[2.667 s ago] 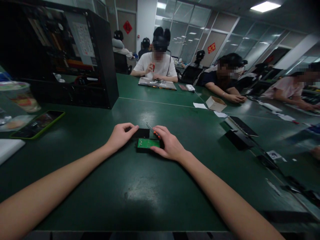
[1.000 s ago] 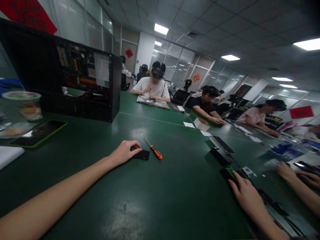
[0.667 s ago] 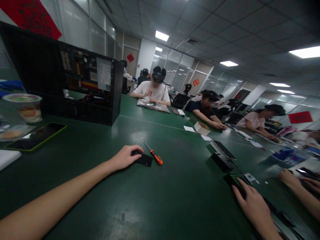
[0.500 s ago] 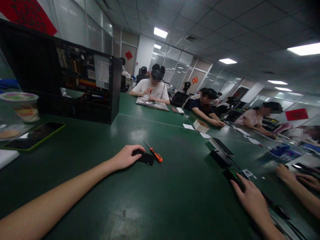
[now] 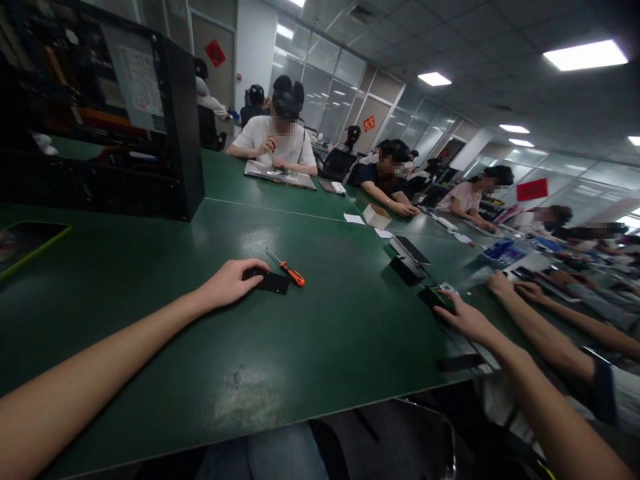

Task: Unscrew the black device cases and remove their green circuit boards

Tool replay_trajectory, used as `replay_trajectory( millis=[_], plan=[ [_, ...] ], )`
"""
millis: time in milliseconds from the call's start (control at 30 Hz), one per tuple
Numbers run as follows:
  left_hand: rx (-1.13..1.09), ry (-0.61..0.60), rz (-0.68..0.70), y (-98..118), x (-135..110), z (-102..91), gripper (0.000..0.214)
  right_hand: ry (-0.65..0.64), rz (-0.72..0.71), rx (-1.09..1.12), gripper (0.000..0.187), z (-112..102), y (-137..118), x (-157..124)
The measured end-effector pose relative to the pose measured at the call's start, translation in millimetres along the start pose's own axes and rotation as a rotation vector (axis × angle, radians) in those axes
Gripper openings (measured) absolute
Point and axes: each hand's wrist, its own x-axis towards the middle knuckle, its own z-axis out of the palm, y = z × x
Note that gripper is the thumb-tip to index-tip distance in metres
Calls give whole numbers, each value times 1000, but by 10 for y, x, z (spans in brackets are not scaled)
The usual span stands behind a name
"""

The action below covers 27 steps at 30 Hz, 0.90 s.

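My left hand (image 5: 231, 284) rests on the green table, thumb and fingers closed on one end of a flat black rectangular plate (image 5: 275, 282). Just beyond the plate lies a screwdriver (image 5: 293, 272) with an orange and black handle, its shaft pointing away to the left. Out to the right, my right hand (image 5: 467, 319) is closed on a flat dark piece (image 5: 428, 297) that shows a strip of green circuit board. My palm hides part of that piece. A black box-like part (image 5: 407, 270) and a thin dark panel (image 5: 413, 249) lie beyond it.
An open black computer case (image 5: 181, 127) stands at the left, near a green-edged phone (image 5: 30, 243). A small cardboard box (image 5: 377, 216) and white papers (image 5: 354, 219) lie farther back. A co-worker's hands (image 5: 500, 285) are close on my right; others sit across the table.
My view has turned right and tilted down, bringing the table's front edge into sight. Both hands stay on the same pieces; the plate and screwdriver keep their places beside each other.
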Motion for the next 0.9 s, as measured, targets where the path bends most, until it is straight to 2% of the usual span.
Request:
replay_trajectory(
  millis=[233, 467, 667, 733, 800, 833, 900],
  plan=[
    [42, -11, -1, 16, 3, -13, 33, 57, -61, 7, 60, 140, -18, -104],
    [74, -34, -16, 20, 4, -17, 36, 106, -28, -18, 68, 225, -93, -305],
    [40, -28, -36, 41, 1, 6, 36, 148, 31, -16, 72, 159, -259, -354],
    [-10, -19, -57, 62, -11, 51, 38, 207, 60, -22, 74, 130, -464, -380],
    [-93, -39, -78, 99, -31, 115, 39, 288, 32, -3, 71, 120, -826, -409],
    [-146, -56, -81, 121, -44, 149, 38, 353, -44, 84, 67, 123, -1070, -424],
    [-192, -91, -79, 170, -72, 211, 36, 328, -219, 164, 58, 136, -1662, -455]
  ],
)
